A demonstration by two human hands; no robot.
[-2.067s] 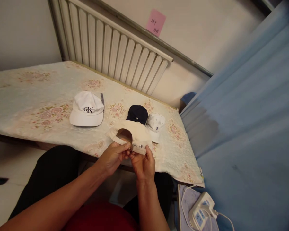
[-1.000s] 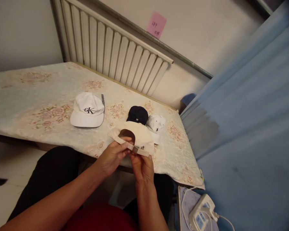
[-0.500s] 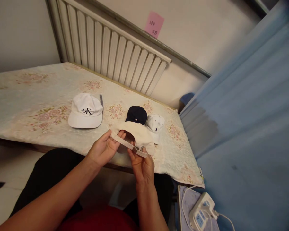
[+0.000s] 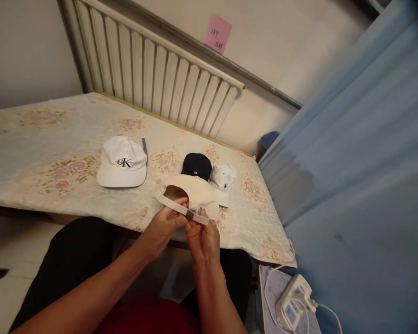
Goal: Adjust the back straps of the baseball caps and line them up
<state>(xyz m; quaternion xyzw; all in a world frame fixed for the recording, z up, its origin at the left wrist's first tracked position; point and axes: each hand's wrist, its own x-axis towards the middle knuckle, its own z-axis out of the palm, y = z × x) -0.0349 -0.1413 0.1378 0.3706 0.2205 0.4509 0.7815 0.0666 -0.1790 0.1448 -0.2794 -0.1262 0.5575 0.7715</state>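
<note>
A cream baseball cap (image 4: pixel 204 195) is held up in both hands, with its back opening and strap facing me. My left hand (image 4: pixel 167 227) is closed on the strap (image 4: pixel 174 204) near its middle, fingers reaching into the opening. Close beside it, my right hand (image 4: pixel 204 234) grips the strap's right part, by a small metal buckle (image 4: pixel 199 210). Just beyond the cream cap lie a navy cap (image 4: pixel 196 166) and a small white cap (image 4: pixel 223 178) with a dark emblem. Farther left sits a white cap (image 4: pixel 121 162) with black "CK" letters.
The caps lie on a bed with a floral cover (image 4: pixel 69 134). A cream slatted rail (image 4: pixel 153 69) runs along its back. Blue curtain (image 4: pixel 351 185) hangs at the right. A white power strip (image 4: pixel 294 301) with cables stands on a small table at lower right.
My left hand has moved right along the strap, from the cap's left edge to beside my right hand. The right hand keeps its hold, and the view has shifted slightly.
</note>
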